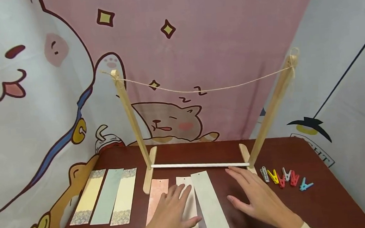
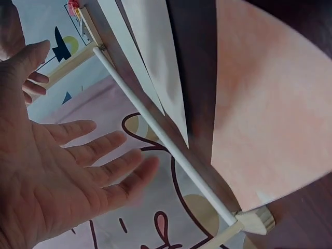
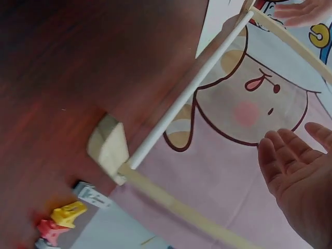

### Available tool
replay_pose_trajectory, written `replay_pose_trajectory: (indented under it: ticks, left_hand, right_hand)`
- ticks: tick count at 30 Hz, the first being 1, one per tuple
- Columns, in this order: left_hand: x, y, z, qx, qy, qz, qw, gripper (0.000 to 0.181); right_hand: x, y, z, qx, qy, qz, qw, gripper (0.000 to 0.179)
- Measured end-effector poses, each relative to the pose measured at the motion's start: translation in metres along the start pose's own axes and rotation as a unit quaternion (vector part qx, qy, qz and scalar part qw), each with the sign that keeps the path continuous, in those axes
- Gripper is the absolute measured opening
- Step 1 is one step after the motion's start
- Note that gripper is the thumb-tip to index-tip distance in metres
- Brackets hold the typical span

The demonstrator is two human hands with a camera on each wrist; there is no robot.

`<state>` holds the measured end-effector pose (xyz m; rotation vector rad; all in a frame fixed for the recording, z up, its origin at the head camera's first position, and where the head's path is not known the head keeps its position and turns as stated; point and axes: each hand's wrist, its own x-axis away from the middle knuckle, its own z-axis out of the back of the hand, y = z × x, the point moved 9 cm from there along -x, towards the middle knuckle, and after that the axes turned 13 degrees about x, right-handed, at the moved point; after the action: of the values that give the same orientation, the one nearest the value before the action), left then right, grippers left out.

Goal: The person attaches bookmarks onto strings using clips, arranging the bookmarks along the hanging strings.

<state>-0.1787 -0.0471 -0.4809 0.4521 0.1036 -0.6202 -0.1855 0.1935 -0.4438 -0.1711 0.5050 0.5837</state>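
Observation:
My left hand [image 1: 171, 212] has its fingers spread over the pink paper strip [image 1: 157, 191] and the white paper strip [image 1: 192, 203], covering parts of both. The left wrist view shows that palm holding nothing. Just to the right lies a pale green paper strip [image 1: 210, 204], slightly slanted. My right hand [image 1: 259, 198], relaxed with thumb apart, is between that strip and several small clothespins [image 1: 281, 177]. Its fingertips overlap the right end of the white rod [image 1: 198, 165] in the head view; its palm [image 3: 301, 179] is bare in the right wrist view. Small holes mark the strips' top ends.
A wooden stand with a left post [image 1: 132, 122] and right post [image 1: 271, 111] stands behind the hands. Sagging twine [image 1: 200, 91] joins the post tops. Three more strips, yellow [image 1: 88, 198], grey-green [image 1: 107, 197] and cream [image 1: 123, 196], lie at left. A printed cloth [image 1: 228, 36] hangs behind.

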Motion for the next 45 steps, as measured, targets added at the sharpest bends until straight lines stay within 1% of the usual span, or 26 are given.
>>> replay_pose_trajectory:
  ticks: [4, 7, 9, 13, 16, 20, 23, 26, 28, 30, 32, 34, 36, 42, 45]
  left_hand:
    - [-0.001, 0.000, -0.003, -0.004, 0.008, -0.003, 1.0000, 0.090]
    - [-0.001, -0.001, -0.004, -0.008, 0.012, 0.000, 0.9999, 0.089]
    - [-0.003, -0.002, -0.004, -0.002, 0.017, -0.001, 0.9998, 0.089]
    - [-0.010, -0.004, -0.007, 0.021, 0.023, 0.003, 0.9995, 0.087]
    - [-0.016, -0.013, -0.010, 0.056, 0.019, 0.028, 0.9979, 0.085]
    - [-0.022, -0.026, -0.013, 0.109, 0.013, 0.062, 0.9920, 0.083]
    - [-0.027, -0.031, -0.015, 0.130, 0.020, 0.065, 0.9891, 0.082]
    - [-0.033, -0.034, -0.017, 0.138, 0.037, 0.068, 0.9875, 0.081]
    - [-0.035, -0.036, -0.018, 0.148, 0.045, 0.078, 0.9848, 0.083]
    - [-0.038, -0.037, -0.019, 0.159, 0.052, 0.095, 0.9813, 0.085]
    - [-0.040, -0.037, -0.018, 0.167, 0.059, 0.120, 0.9768, 0.087]
    - [-0.044, -0.038, -0.017, 0.171, 0.065, 0.143, 0.9727, 0.089]
    - [-0.048, -0.039, -0.018, 0.171, 0.069, 0.158, 0.9701, 0.089]
    - [-0.061, -0.041, -0.029, 0.171, 0.070, 0.178, 0.9667, 0.088]
    - [-0.065, -0.043, -0.033, 0.172, 0.074, 0.186, 0.9644, 0.086]
  right_hand:
    - [0.004, 0.007, -0.003, -0.011, 0.002, -0.014, 0.9998, 0.076]
    - [0.008, 0.013, -0.008, -0.014, -0.005, -0.029, 0.9995, 0.073]
    - [0.012, 0.019, -0.011, -0.011, -0.008, -0.044, 0.9990, 0.072]
    - [0.018, 0.033, -0.011, -0.008, 0.005, -0.069, 0.9975, 0.067]
    - [0.019, 0.041, -0.012, 0.000, 0.016, -0.076, 0.9969, 0.059]
    - [0.020, 0.054, -0.015, 0.010, 0.023, -0.100, 0.9947, 0.045]
    - [0.022, 0.064, -0.014, 0.015, 0.025, -0.122, 0.9921, 0.038]
    - [0.023, 0.071, -0.012, 0.027, 0.027, -0.129, 0.9909, 0.032]
    - [0.024, 0.074, -0.011, 0.036, 0.030, -0.131, 0.9903, 0.028]
    - [0.026, 0.078, -0.013, 0.048, 0.028, -0.140, 0.9886, 0.026]
    - [0.029, 0.083, -0.017, 0.057, 0.021, -0.153, 0.9863, 0.024]
    - [0.032, 0.087, -0.021, 0.065, 0.012, -0.164, 0.9842, 0.022]
    - [0.034, 0.092, -0.025, 0.070, 0.006, -0.177, 0.9817, 0.021]
    - [0.038, 0.105, -0.029, 0.079, 0.005, -0.198, 0.9769, 0.019]
    - [0.040, 0.112, -0.030, 0.078, 0.002, -0.214, 0.9737, 0.023]
